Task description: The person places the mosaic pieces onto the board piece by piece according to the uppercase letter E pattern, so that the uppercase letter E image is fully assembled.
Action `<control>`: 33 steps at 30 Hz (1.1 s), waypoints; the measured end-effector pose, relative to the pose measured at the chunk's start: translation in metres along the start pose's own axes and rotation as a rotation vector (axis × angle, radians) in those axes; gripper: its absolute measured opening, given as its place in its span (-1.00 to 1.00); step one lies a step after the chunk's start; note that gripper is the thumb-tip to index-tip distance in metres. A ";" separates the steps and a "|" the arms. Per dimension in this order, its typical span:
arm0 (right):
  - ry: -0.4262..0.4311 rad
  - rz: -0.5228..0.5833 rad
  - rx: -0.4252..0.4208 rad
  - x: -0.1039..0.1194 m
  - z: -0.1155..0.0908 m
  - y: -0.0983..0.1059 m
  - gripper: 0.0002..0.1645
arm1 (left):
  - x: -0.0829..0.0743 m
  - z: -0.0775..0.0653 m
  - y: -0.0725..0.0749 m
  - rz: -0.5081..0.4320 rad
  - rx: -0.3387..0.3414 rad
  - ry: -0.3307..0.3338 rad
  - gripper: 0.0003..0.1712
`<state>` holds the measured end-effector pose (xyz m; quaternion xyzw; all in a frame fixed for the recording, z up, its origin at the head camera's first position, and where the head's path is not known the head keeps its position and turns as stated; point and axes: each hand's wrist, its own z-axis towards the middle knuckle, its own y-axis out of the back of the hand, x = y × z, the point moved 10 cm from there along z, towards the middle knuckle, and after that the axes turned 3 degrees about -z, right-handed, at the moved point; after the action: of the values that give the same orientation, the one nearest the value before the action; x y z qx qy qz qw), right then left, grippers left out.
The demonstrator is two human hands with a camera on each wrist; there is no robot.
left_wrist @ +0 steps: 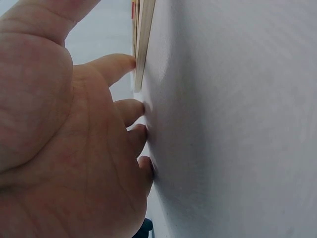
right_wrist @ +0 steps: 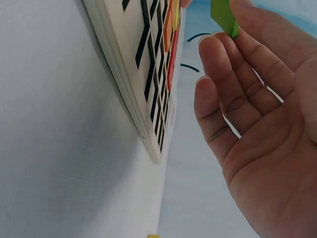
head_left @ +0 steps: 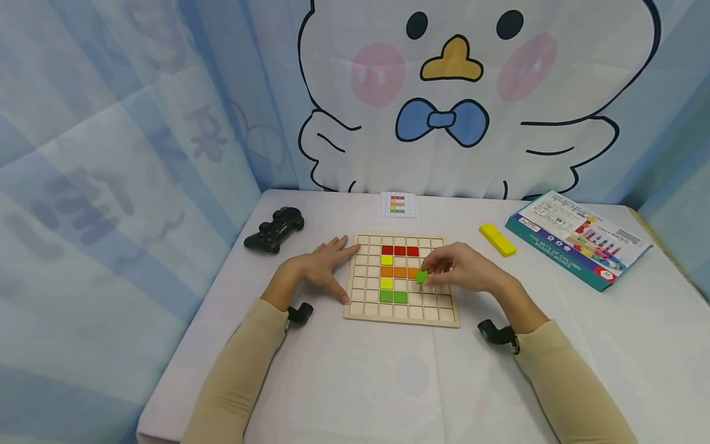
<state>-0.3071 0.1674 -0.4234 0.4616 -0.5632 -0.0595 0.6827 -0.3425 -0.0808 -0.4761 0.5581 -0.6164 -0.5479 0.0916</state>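
Note:
A wooden grid board (head_left: 363,311) lies on the table, with red, yellow, orange and green square tiles in some of its cells. My right hand (head_left: 466,268) pinches a green tile (head_left: 421,276) between thumb and fingers, over the board near the right end of the orange row. In the right wrist view this green tile (right_wrist: 225,17) is held up off the board. My left hand (head_left: 322,265) spreads its fingers at the board's left edge; thumb and index finger touch the frame. The left wrist view shows its other fingertips (left_wrist: 141,134) on the tablecloth.
Behind the board lies a small pattern card (head_left: 397,205) with coloured squares. A black game controller (head_left: 275,229) is at the back left. To the right are a yellow block (head_left: 497,239) and a teal-and-white box (head_left: 579,240). Curtains (head_left: 355,154) hang along the table's back edge.

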 end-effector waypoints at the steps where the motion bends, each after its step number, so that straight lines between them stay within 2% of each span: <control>1: -0.001 -0.006 0.007 0.001 0.001 -0.002 -0.72 | 0.000 0.000 0.000 0.000 0.000 0.000 0.58; 11: 0.002 -0.057 0.131 0.012 0.004 -0.023 -0.70 | 0.003 -0.001 -0.001 -0.003 -0.001 0.003 0.57; 17: -0.018 -0.065 0.189 0.012 0.003 -0.033 -0.72 | 0.002 0.000 -0.002 -0.009 0.002 -0.007 0.58; 33: -0.011 -0.088 0.184 0.011 0.005 -0.040 -0.74 | -0.002 0.000 0.000 0.009 -0.001 -0.011 0.57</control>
<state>-0.2900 0.1354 -0.4440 0.5461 -0.5493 -0.0399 0.6312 -0.3419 -0.0788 -0.4754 0.5522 -0.6191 -0.5508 0.0913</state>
